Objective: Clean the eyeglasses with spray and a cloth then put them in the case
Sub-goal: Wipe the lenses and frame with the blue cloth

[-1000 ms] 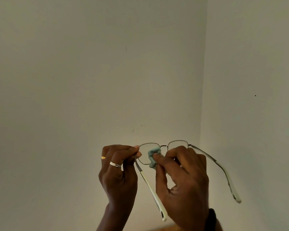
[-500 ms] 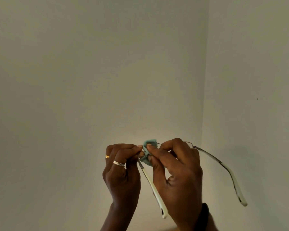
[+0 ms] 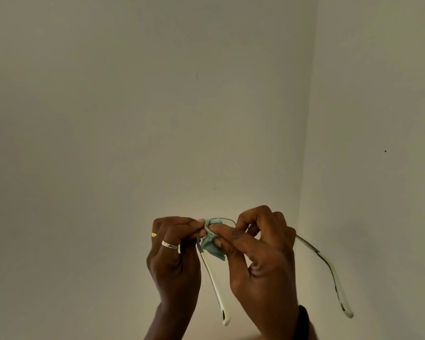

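the left hand (image 3: 174, 253) pinches the eyeglasses (image 3: 215, 278) at the hinge, held up before a pale wall (image 3: 133, 119); the right hand (image 3: 260, 251) pinches a crumpled teal cloth (image 3: 212, 244) around the lens; both temples point down toward the person

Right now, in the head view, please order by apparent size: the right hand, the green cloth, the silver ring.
Largest: right hand.
Then: green cloth (visible part).
Smallest: silver ring.
All three look similarly near, so the order holds.

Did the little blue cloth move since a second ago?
Yes. The cloth slid left, away from the wall corner, toward the left hand.
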The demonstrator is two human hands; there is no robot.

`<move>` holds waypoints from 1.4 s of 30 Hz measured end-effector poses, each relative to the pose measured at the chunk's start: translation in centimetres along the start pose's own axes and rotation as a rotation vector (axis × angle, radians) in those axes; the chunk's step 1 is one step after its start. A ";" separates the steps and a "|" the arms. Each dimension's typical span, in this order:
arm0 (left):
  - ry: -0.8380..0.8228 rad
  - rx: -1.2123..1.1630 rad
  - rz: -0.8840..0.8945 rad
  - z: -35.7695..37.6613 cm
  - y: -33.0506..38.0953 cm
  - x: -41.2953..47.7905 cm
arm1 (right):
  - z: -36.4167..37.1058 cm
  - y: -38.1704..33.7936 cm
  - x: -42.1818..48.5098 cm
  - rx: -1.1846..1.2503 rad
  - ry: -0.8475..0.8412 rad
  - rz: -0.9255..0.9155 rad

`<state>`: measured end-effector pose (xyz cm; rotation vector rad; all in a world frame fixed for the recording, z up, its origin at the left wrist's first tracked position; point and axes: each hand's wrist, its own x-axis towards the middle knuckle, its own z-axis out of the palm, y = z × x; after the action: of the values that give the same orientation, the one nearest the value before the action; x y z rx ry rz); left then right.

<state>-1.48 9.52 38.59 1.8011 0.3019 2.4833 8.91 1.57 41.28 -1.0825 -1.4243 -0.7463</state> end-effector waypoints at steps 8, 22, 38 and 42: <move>-0.036 0.051 0.038 -0.6 -0.2 -0.4 | -0.3 0.0 -0.5 0.009 -0.041 0.026; -0.028 0.060 0.042 -0.3 0.1 -0.4 | -1.2 -1.1 -1.5 -0.145 0.021 0.092; -0.041 0.022 -0.031 -0.1 0.1 -0.9 | -0.5 -1.7 -2.0 -0.137 -0.087 0.081; -0.036 0.008 -0.030 0.1 0.3 -0.9 | -0.6 -1.0 -1.5 -0.137 0.036 0.143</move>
<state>-1.05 9.06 37.81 1.8286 0.3344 2.4303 8.10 0.30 40.03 -1.2572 -1.2655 -0.7643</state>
